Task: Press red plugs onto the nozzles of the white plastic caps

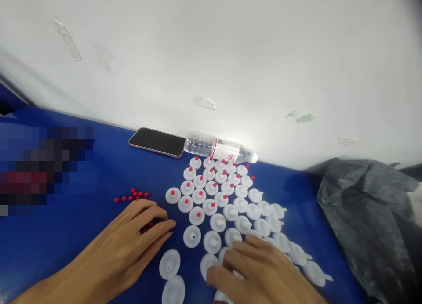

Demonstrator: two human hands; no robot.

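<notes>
My left hand [138,233] rests low over the blue table with its fingers stretched and slightly bent. Dark red pieces show through the gap between its fingers. Just beyond its knuckles lies a small group of red tips [132,197]. My right hand [257,269] spreads over white round nozzle caps, its thumb against one white nozzle cap [208,265]; its palm hides others. Many white discs with spouts stand in loose rows, and the farther ones carry red tips, such as one red-tipped nozzle cap [197,215]. Two plain white caps [169,263] lie between my hands.
A clear plastic bottle [224,149] lies on its side along the white wall [211,53], beside a dark-screened phone [158,141]. A dark grey plastic bag [365,216] sits at the right. The blue table [99,172] has a blurred-out patch on the left.
</notes>
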